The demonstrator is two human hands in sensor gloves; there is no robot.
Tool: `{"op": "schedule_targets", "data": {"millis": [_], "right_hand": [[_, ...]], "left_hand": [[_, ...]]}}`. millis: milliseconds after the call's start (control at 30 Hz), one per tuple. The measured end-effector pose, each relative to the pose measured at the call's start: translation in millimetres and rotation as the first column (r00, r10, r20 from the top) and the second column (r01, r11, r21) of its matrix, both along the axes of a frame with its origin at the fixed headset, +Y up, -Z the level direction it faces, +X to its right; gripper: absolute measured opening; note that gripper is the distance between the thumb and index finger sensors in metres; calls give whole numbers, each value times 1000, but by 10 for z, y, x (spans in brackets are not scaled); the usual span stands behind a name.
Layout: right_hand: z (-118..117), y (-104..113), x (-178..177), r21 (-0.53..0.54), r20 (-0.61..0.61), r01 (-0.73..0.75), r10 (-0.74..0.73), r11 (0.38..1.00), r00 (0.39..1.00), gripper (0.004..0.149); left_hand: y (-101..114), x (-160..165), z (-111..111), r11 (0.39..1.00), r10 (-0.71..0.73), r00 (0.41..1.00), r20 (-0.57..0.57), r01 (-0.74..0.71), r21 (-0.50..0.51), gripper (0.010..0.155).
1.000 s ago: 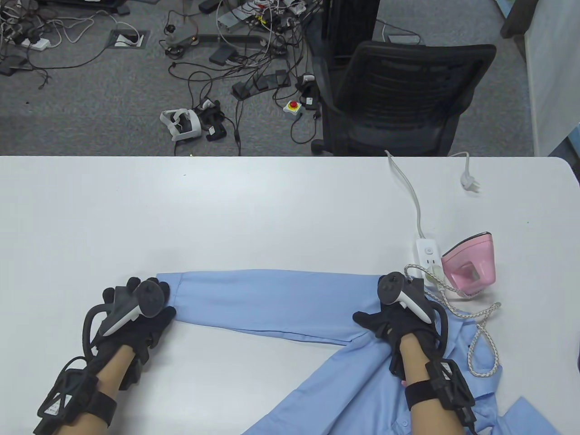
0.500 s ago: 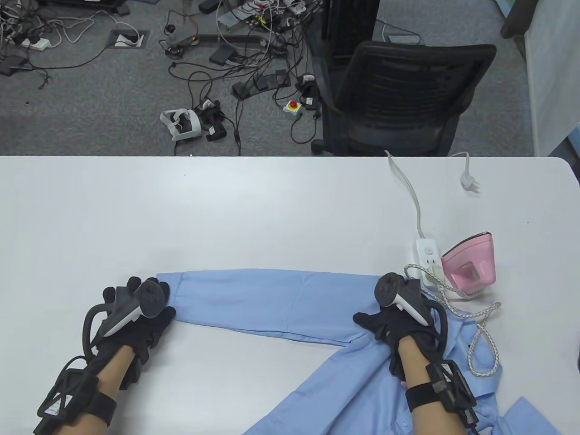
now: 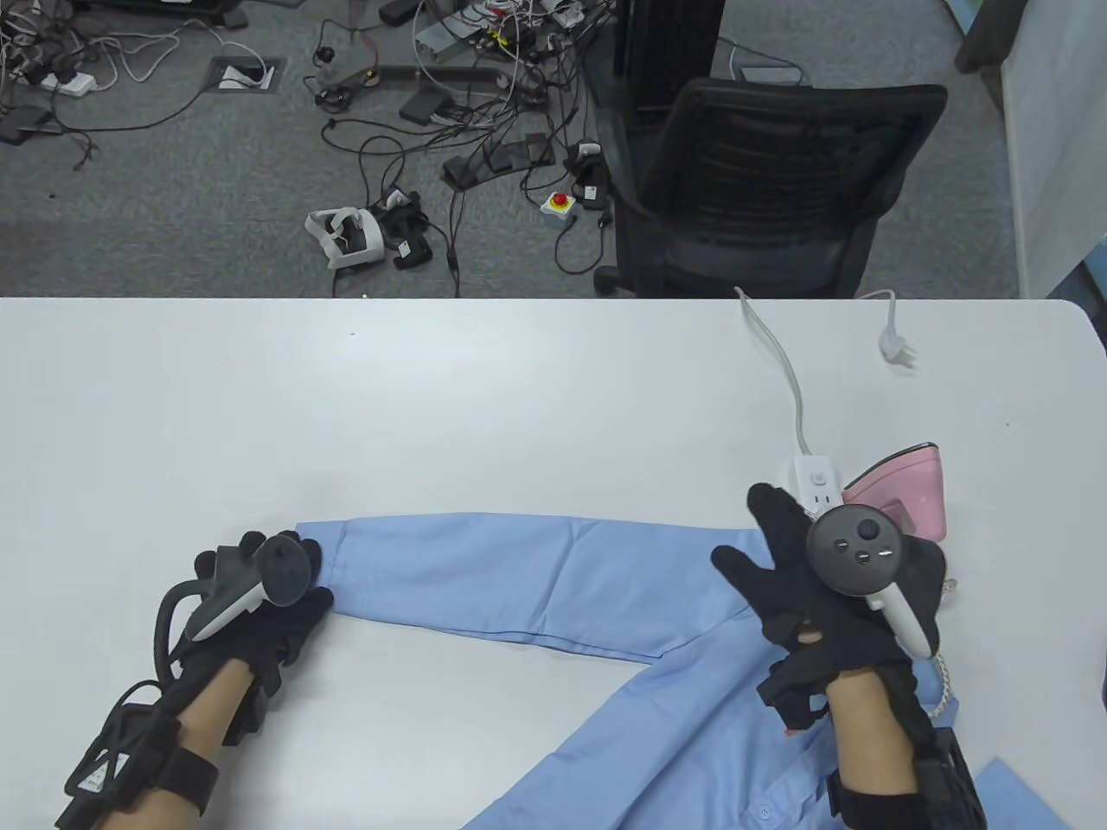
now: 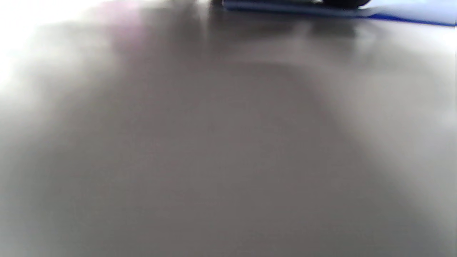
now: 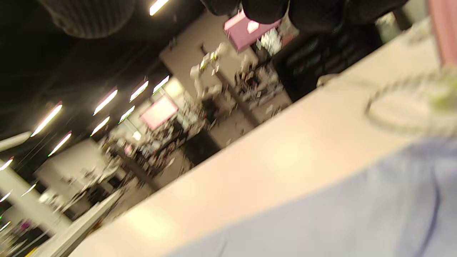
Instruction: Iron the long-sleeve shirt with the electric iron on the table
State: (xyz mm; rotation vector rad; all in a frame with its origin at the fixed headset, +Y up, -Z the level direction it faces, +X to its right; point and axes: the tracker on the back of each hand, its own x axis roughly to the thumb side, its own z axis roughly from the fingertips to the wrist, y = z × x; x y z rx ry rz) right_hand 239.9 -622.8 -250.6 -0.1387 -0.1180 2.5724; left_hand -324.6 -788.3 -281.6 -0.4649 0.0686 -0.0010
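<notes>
Shirt: light blue long-sleeve shirt [image 3: 657,692] lay on the white surface [image 3: 432,398] at its near right; one sleeve [image 3: 519,579] ran flat leftward from the shoulder, cuff at the far left end.
Sleeve cuff: sat under the fingers of the left hand [image 3: 259,596].
Left hand: rested palm-down on the surface, fingers pressing on the cuff end; whether it pinched the cloth could not be told. Left wrist view was blurred, showing only grey surface [image 4: 228,142] and a blue strip of shirt [image 4: 410,16] at the top edge.
Right hand: right hand [image 3: 830,596] was raised above the shirt's shoulder area, fingers spread wide, holding nothing; it overlapped the near side of the iron in the table view, contact not determinable.
Iron: pink electric iron [image 3: 908,484] stood just beyond the shirt's shoulder, at the right of the surface.
Power strip: white power strip [image 3: 817,480] lay just left of the iron, its white cable [image 3: 783,363] running to the far edge of the surface.
Iron cord: braided cord [image 3: 947,683] lay on the shirt beside the right wrist.
Right wrist view: motion-blurred; pale surface, blue cloth [image 5: 357,214] at lower right.
Beyond the surface: black office chair [image 3: 761,181] on grey floor strewn with cables.
</notes>
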Motion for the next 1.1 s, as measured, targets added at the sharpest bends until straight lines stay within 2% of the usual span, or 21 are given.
{"op": "schedule_targets", "data": {"millis": [33, 133, 200, 333, 433, 533, 667, 700, 733, 767, 900, 967, 1000, 1100], "right_hand": [[7, 46, 70, 19, 93, -73, 71, 997, 993, 88], [-15, 62, 241, -100, 279, -300, 316, 949, 907, 98], [-96, -33, 443, -170, 424, -383, 418, 908, 803, 102], [-273, -330, 872, -237, 591, -304, 385, 923, 709, 105], [-401, -581, 1111, -361, 603, -305, 470, 881, 645, 106], [-458, -754, 1188, -372, 617, -259, 446, 891, 649, 103], [-496, -853, 1243, -340, 637, -210, 389, 916, 666, 98], [-507, -871, 1271, -305, 639, -140, 312, 942, 703, 97], [-510, -893, 1292, -242, 681, -33, 194, 970, 707, 95], [-517, -898, 1313, -210, 696, -1, 150, 978, 702, 94], [-568, -931, 1336, -247, 679, -70, 225, 966, 699, 81], [-573, -985, 1373, -220, 699, 19, 144, 975, 701, 69], [-570, -1016, 1395, -177, 707, 104, 53, 979, 706, 62], [-558, -1082, 1459, -148, 704, 299, -112, 943, 702, 59]], "left_hand": [[4, 1, 0, 1000, 0, 1000, 1, 0, 1, 64], [5, -4, -5, 1000, 5, 1000, 1, -5, -5, 64], [5, -8, -7, 1000, 6, 1000, 0, -6, -9, 64], [17, 26, 4, 997, -69, 997, 19, 68, 23, 64], [18, 42, 4, 996, -82, 996, 21, 81, 27, 64], [4, 19, 5, 998, -52, 999, 12, 51, 20, 64], [10, 34, 8, 997, -78, 997, 22, 78, 29, 64], [12, 38, 8, 996, -83, 996, 23, 82, 32, 64], [11, 37, 8, 996, -82, 996, 24, 82, 31, 64], [9, 24, 5, 997, -71, 997, 19, 70, 28, 64], [10, 24, 7, 997, -70, 997, 17, 69, 31, 64], [9, 25, 10, 997, -73, 997, 18, 72, 32, 64], [8, 24, 10, 997, -71, 997, 17, 71, 31, 64], [9, 23, 15, 997, -70, 997, 16, 70, 31, 64]]}}
